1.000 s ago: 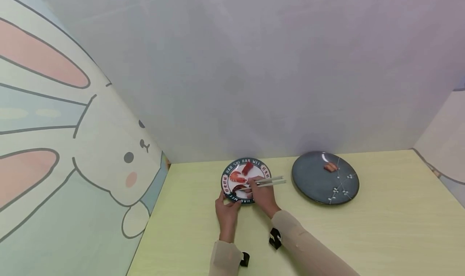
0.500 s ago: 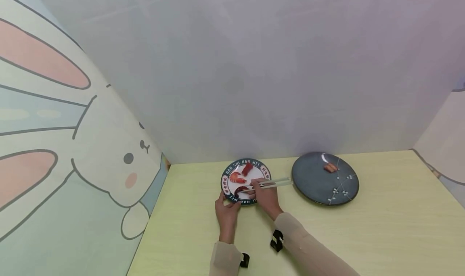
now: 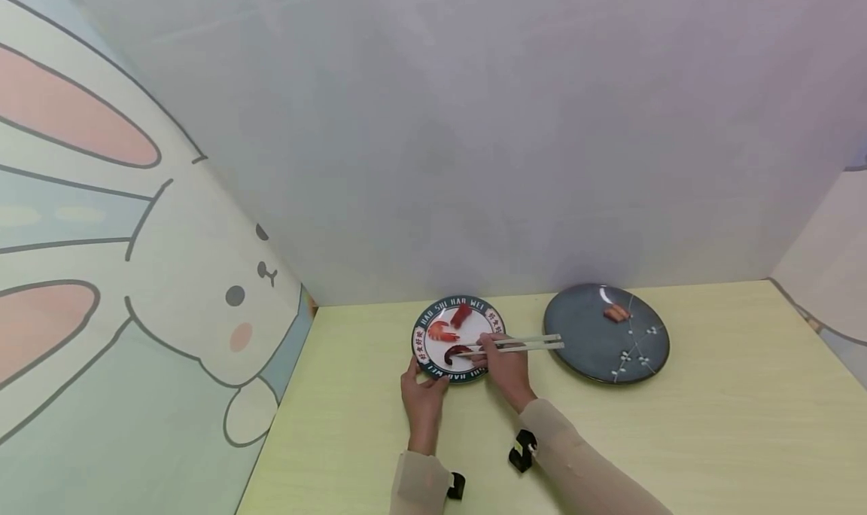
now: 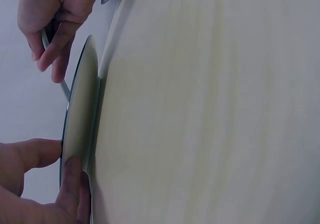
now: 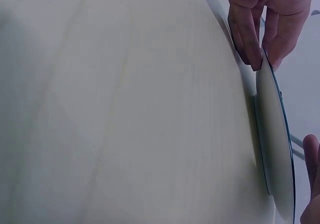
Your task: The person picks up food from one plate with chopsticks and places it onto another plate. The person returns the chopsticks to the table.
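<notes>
My left hand pinches the near left rim of a small round plate with a dark lettered border. In the left wrist view, the thumb and fingers grip opposite faces of the plate's edge. A pair of pale chopsticks is held in my right hand over the plate's right side. Their tips are at a dark red, curled food piece that looks like a tentacle. An orange shrimp and a red block-like piece lie farther back on the same plate.
To the right, a larger dark blue-grey plate with a white blossom pattern carries a brownish food piece. Both plates stand near the back of the pale yellow table. A grey wall rises behind, and a rabbit-printed panel stands left.
My right hand and the chopsticks have shifted a little to the right, and the dark red piece has moved slightly right with the tips. The left hand and both plates have stayed put.
</notes>
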### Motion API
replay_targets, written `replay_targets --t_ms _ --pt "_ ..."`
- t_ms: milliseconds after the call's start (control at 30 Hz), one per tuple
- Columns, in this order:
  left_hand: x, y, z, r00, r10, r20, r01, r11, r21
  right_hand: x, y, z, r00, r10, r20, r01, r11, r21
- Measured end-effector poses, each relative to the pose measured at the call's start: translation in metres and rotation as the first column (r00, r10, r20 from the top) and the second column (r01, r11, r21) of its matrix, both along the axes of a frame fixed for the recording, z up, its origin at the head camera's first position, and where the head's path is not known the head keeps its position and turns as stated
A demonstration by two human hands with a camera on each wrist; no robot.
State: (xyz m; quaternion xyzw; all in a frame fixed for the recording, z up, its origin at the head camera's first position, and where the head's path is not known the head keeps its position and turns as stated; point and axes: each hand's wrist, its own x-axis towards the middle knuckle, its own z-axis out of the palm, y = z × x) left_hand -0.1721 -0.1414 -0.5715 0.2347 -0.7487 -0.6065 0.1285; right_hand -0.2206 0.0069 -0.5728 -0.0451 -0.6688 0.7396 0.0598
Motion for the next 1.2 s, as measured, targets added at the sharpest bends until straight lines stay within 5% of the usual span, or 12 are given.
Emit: replay_targets --t_ms 500,1000,1200 --pt "-0.001 0.000 0.000 1.000 0.007 0.006 -0.007 1.000 0.000 -0.003 0.013 -0.002 0.999 -0.040 -0.009 0.040 0.999 0.019" --pt "0.000 0.001 0.001 1.000 0.016 0.009 -0.016 1.000 -0.019 -0.003 0.023 -0.001 0.999 -0.045 -0.018 0.043 0.994 -0.101" --pt "0.001 0.001 0.000 1.000 0.022 0.001 -0.022 1.000 -0.018 -0.003 0.027 0.000 0.998 -0.068 -0.006 0.067 0.995 -0.076"
